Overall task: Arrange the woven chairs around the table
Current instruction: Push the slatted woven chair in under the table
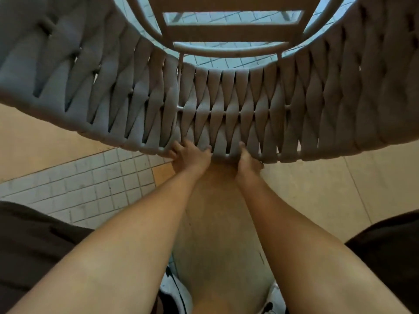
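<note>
Our two bare forearms fill the bottom of the view, reaching forward from dark brown sleeves [34, 245] toward a grey woven-strap chair with a curved back [226, 105]. Below the chair, between the forearms, we see white shoes with black trim [174, 291] on the floor.

Both hands meet the chair at the middle of its backrest's near edge, close together. Our left hand [191, 156] is clamped on that rim — the fingers [179, 147] curl up over the edge and into the straps. Our right hand [247, 160] grips the same rim just beside it, thumb laid up against the weave; its other fingers are hidden behind the rim, so we cannot tell how they lie.

The chair spans the whole upper half of the view, its woven back sweeping out to either side of our hands. Beyond the backrest we see its pale slatted seat frame [231, 32]. Under the chair lie beige floor slabs [317, 189], and to its left a patch of small white square tiles [90, 184].
</note>
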A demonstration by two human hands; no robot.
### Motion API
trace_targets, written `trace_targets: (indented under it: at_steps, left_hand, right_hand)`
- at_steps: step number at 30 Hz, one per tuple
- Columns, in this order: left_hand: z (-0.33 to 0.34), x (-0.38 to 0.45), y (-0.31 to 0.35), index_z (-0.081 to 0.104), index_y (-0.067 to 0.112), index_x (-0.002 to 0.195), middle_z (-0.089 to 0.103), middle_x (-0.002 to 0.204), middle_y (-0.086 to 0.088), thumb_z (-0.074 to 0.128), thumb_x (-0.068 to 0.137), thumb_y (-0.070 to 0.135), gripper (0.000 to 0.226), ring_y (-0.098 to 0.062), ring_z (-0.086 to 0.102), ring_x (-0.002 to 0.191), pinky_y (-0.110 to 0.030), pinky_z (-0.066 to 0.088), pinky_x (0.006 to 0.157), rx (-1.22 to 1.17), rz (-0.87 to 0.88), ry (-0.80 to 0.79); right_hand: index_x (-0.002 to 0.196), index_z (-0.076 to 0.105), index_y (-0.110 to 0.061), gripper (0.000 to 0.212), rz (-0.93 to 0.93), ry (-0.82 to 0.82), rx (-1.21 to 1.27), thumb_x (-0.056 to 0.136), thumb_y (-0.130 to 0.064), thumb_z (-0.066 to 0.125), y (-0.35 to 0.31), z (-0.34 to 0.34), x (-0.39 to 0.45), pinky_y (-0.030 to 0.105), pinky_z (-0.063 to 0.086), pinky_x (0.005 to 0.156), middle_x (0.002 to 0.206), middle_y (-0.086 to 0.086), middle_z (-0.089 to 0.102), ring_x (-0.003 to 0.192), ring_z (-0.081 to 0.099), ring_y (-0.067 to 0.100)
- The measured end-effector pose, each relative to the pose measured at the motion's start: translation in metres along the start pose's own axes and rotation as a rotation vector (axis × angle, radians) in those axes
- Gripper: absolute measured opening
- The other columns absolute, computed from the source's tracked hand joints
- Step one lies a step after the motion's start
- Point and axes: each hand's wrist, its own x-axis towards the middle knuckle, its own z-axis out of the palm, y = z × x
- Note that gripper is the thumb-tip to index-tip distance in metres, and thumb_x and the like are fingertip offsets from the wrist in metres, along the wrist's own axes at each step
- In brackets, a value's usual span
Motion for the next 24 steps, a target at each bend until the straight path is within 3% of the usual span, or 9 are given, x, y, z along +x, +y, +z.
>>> trace_targets:
  at_steps: [3,5,8,9,11,14,18,24]
  left_hand:
    - [0.014,0.004,0.009,0.017,0.015,0.156,0.014,0.158,-0.014,0.069,0.087,0.054,0.095,-0.044,0.022,0.140,-0.051,0.039,0.102,-0.240,-0.238,0.039]
    - [0.024,0.002,0.013,0.016,0.017,0.153,0.016,0.156,-0.015,0.074,0.085,0.050,0.096,-0.042,0.033,0.134,-0.040,0.042,0.092,-0.424,-0.363,0.088]
    - [0.035,-0.001,0.019,0.023,0.018,0.144,0.028,0.142,-0.010,0.083,0.078,0.046,0.094,-0.027,0.048,0.111,-0.015,0.034,0.067,-0.820,-0.489,0.166]
    - [0.037,-0.002,0.020,0.024,0.018,0.143,0.031,0.140,-0.009,0.086,0.074,0.047,0.096,-0.024,0.048,0.109,-0.014,0.038,0.070,-0.932,-0.544,0.186]
    - [0.042,-0.003,0.022,0.028,0.015,0.144,0.039,0.141,-0.010,0.090,0.067,0.049,0.104,-0.029,0.051,0.117,-0.028,0.047,0.090,-1.084,-0.654,0.191]
    - [0.042,-0.001,0.025,0.033,0.017,0.146,0.053,0.143,-0.012,0.094,0.063,0.042,0.106,-0.036,0.051,0.131,-0.046,0.042,0.109,-1.318,-0.688,0.167]
    - [0.036,0.008,0.025,0.031,0.016,0.151,0.047,0.149,-0.013,0.095,0.063,0.036,0.111,-0.036,0.042,0.140,-0.048,0.033,0.115,-1.442,-0.759,0.133]
    - [0.033,0.011,0.007,0.048,0.007,0.140,0.060,0.138,-0.012,0.098,0.056,0.037,0.103,-0.032,0.051,0.134,-0.044,0.038,0.116,-1.398,-0.670,0.031]
  right_hand:
    - [0.152,0.031,-0.010,0.121,0.031,0.100,0.023,0.062,-0.068,0.087,0.001,0.013,0.003,0.043,0.046,0.090,0.140,0.016,0.055,0.123,0.056,0.039]
    - [0.150,0.033,-0.013,0.126,0.053,0.157,0.014,0.054,-0.075,0.086,0.000,0.019,0.000,0.041,0.044,0.083,0.135,0.013,0.057,0.119,0.057,0.038]
    - [0.148,0.033,-0.014,0.124,0.060,0.188,0.093,0.053,-0.070,0.090,-0.002,0.028,0.002,0.046,0.048,0.097,0.138,0.012,0.056,0.124,0.056,0.038]
    - [0.148,0.032,-0.015,0.123,0.056,0.189,0.116,0.054,-0.069,0.091,-0.001,0.029,0.003,0.046,0.048,0.099,0.138,0.012,0.055,0.125,0.056,0.037]
    - [0.147,0.031,-0.018,0.120,0.040,0.190,0.153,0.055,-0.067,0.091,0.001,0.031,0.004,0.044,0.048,0.095,0.137,0.010,0.056,0.124,0.057,0.036]
    - [0.145,0.030,-0.023,0.116,0.028,0.203,0.185,0.056,-0.065,0.092,0.004,0.034,0.004,0.046,0.047,0.099,0.136,0.008,0.056,0.124,0.056,0.035]
    - [0.146,0.028,-0.022,0.114,0.042,0.166,0.290,0.060,-0.054,0.095,0.002,0.034,0.007,0.051,0.045,0.109,0.142,0.011,0.053,0.130,0.053,0.037]
    - [0.146,0.030,-0.020,0.102,0.019,0.107,0.291,0.070,-0.046,0.092,0.006,0.023,0.006,0.046,0.046,0.103,0.144,0.013,0.051,0.130,0.053,0.037]
